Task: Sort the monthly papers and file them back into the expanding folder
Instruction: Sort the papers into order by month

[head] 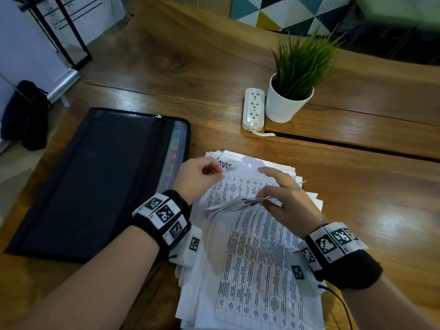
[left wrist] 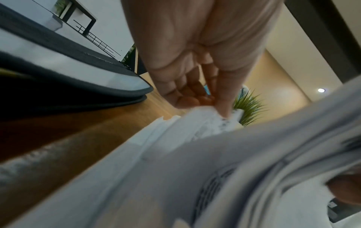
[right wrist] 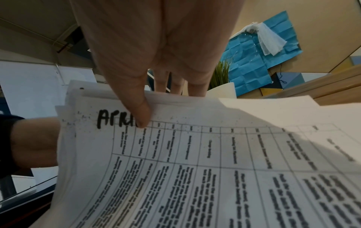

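The right hand (head: pixel 289 206) pinched a lifted sheaf of sheets (head: pixel 238 203), thumb on top by a handwritten heading, over the paper stack (head: pixel 259 270) on the desk (head: pixel 357 186). The left hand (head: pixel 198 178), fingers curled, nipped the stack's far-left corner. The expanding folder (head: pixel 95 177) lay zipped just left of the stack, its long axis parallel, nearer the left hand.

Dim indoor light, blurred wrist views
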The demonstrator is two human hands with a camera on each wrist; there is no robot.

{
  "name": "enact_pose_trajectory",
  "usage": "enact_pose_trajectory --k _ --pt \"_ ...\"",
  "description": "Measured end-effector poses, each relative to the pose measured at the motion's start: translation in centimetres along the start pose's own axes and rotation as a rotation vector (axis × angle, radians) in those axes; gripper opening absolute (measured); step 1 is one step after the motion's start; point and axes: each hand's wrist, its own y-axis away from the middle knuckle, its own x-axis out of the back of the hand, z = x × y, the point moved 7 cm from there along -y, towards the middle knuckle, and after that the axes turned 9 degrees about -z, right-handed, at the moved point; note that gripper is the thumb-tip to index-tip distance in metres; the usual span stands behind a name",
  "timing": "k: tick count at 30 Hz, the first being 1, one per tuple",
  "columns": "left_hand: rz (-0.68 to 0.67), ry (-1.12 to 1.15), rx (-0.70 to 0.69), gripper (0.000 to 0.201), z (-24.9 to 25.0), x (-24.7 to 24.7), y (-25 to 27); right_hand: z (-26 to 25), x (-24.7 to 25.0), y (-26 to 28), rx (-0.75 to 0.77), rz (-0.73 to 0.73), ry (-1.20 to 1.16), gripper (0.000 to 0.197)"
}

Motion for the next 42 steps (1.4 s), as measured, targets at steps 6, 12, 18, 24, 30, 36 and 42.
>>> enact_pose_trajectory --k 6,12,18,24,30,36,42 --pt "-0.447 0.189 -0.001 0.023 1.4 -2.3 1.9 0.0 -0.6 -1.1 0.009 -0.108 0.009 0.013" --pt "-0.021 -0.118 0.131 0.008 -1.5 0.0 -0.3 -0.8 0.3 -0.5 -0.093 -0.063 -0.094 0.029" --pt "-0.006 -0.278 0.130 0.022 -1.4 -1.0 -0.5 -0.5 0.2 0.4 -0.057 -0.059 -0.035 0.022" --pt "-0.059 0.041 0.117 0.027 -1.7 -1.1 0.7 0.4 0.6 0.3 0.013 0.013 0.053 0.011" --pt "-0.142 0.168 0.117 0.034 -1.3 -1.5 1.1 -0.3 0.5 -0.5 0.059 0.017 0.062 0.013" --pt "-0.246 0.338 0.176 0.021 -1.4 -2.4 1.5 -0.6 0.0 -0.3 0.085 -0.035 0.052 0.016" --pt "-0.260 0.326 0.245 0.033 -1.7 -2.8 1.3 -0.7 0.1 -0.3 0.108 -0.024 0.067 0.014"
